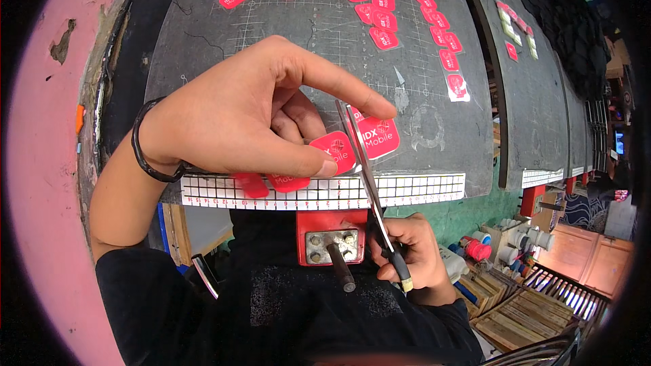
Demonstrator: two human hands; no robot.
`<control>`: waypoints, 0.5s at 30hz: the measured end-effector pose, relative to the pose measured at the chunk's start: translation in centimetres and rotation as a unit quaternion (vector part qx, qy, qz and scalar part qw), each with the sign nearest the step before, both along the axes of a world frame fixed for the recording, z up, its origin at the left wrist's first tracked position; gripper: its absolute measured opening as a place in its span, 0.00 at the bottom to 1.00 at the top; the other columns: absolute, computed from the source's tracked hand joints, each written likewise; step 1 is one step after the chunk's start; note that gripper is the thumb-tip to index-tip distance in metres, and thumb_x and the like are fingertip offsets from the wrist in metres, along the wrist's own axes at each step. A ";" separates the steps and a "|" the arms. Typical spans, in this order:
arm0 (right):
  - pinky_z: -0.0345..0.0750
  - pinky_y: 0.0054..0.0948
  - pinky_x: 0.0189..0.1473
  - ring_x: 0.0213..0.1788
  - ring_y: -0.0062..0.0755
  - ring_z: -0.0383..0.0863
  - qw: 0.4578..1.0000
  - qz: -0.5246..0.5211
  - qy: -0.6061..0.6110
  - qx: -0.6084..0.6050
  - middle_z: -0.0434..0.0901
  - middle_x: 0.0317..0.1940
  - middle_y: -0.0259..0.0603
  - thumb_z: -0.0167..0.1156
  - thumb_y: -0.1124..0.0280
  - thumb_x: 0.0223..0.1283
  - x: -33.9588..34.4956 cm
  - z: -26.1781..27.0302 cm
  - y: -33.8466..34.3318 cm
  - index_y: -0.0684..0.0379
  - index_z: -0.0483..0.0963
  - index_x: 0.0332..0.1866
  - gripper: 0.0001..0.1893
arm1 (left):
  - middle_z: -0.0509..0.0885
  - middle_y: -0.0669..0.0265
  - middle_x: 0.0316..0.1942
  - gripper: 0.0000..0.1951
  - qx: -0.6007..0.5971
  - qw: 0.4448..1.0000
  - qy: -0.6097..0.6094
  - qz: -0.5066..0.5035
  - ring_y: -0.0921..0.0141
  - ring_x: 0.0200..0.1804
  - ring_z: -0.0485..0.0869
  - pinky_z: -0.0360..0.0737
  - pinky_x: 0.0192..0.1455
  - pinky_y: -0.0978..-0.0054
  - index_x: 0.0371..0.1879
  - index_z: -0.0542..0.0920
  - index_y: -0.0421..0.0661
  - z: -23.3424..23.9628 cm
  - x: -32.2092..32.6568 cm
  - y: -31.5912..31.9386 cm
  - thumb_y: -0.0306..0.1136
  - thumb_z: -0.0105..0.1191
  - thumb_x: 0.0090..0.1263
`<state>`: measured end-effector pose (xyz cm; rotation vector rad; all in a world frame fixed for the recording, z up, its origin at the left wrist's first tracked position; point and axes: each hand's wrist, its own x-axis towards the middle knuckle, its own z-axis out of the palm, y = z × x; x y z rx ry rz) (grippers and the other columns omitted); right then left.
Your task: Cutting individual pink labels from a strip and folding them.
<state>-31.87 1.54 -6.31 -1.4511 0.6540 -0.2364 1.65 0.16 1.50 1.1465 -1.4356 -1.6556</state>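
My left hand (254, 117) holds a strip of red square labels with rounded corners and white print, thumb on one label (342, 150) and index finger over another (379, 137). My right hand (414, 251) grips the black handles of a pair of scissors (370, 190). The scissor blades lie between those two labels, on the clear film joining them. More labels of the strip (290, 184) hang under my left hand over a printed ruler strip (407, 190) at the board's near edge. Part of the left fingers is hidden behind the hand.
Many red labels (384, 38) lie across the far part of the dark board (213, 35). A red metal bracket with a bolt (330, 236) is below its near edge. A second board (534, 127) with labels stands at right, near pots and wooden frames (529, 315). A pink wall (40, 162) is at left.
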 end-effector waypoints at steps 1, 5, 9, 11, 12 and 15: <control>0.51 0.27 0.24 0.18 0.15 0.58 1.000 -0.005 -0.003 0.001 0.64 0.14 0.24 0.86 0.50 0.54 0.0 0.0 0.0 0.57 0.76 0.30 0.26 | 0.87 0.48 0.66 0.28 -0.008 1.000 -0.001 -0.004 0.72 0.45 0.95 0.91 0.42 0.83 0.66 0.85 0.31 -0.1 0.0 -0.2 0.14 0.72 0.63; 0.51 0.27 0.24 0.17 0.15 0.58 1.000 -0.002 -0.004 0.004 0.65 0.14 0.24 0.86 0.50 0.54 -0.2 -0.3 0.2 0.57 0.76 0.30 0.26 | 0.87 0.48 0.66 0.28 0.004 1.000 0.011 -0.001 0.71 0.45 0.95 0.92 0.42 0.82 0.65 0.85 0.30 0.1 0.0 0.1 0.14 0.72 0.63; 0.52 0.28 0.24 0.18 0.15 0.59 1.000 -0.009 0.000 0.020 0.65 0.14 0.24 0.85 0.55 0.57 -0.2 -0.3 0.4 0.57 0.76 0.29 0.24 | 0.87 0.48 0.66 0.28 -0.005 1.000 -0.004 0.001 0.72 0.44 0.95 0.92 0.42 0.82 0.65 0.85 0.30 0.0 0.0 0.1 0.13 0.72 0.62; 0.52 0.28 0.23 0.18 0.14 0.59 0.999 -0.019 -0.007 0.037 0.65 0.14 0.24 0.85 0.56 0.59 -0.3 -0.3 0.6 0.57 0.76 0.29 0.23 | 0.87 0.48 0.66 0.28 -0.004 1.000 -0.010 -0.001 0.72 0.44 0.95 0.92 0.42 0.83 0.65 0.85 0.30 -0.1 0.0 0.0 0.14 0.72 0.62; 0.52 0.28 0.24 0.18 0.14 0.59 0.999 -0.017 -0.003 0.029 0.65 0.14 0.24 0.85 0.57 0.59 -0.4 -0.5 0.6 0.57 0.75 0.29 0.23 | 0.87 0.48 0.66 0.28 -0.013 1.000 -0.001 -0.001 0.72 0.44 0.95 0.91 0.42 0.82 0.65 0.85 0.31 -0.2 0.0 0.0 0.14 0.72 0.62; 0.52 0.28 0.24 0.19 0.13 0.59 1.000 -0.016 0.006 0.021 0.65 0.14 0.24 0.85 0.58 0.60 -0.4 -0.4 0.6 0.57 0.75 0.28 0.23 | 0.87 0.48 0.66 0.28 -0.012 1.000 -0.003 0.000 0.72 0.43 0.95 0.91 0.41 0.82 0.64 0.86 0.31 0.0 0.0 0.0 0.14 0.72 0.61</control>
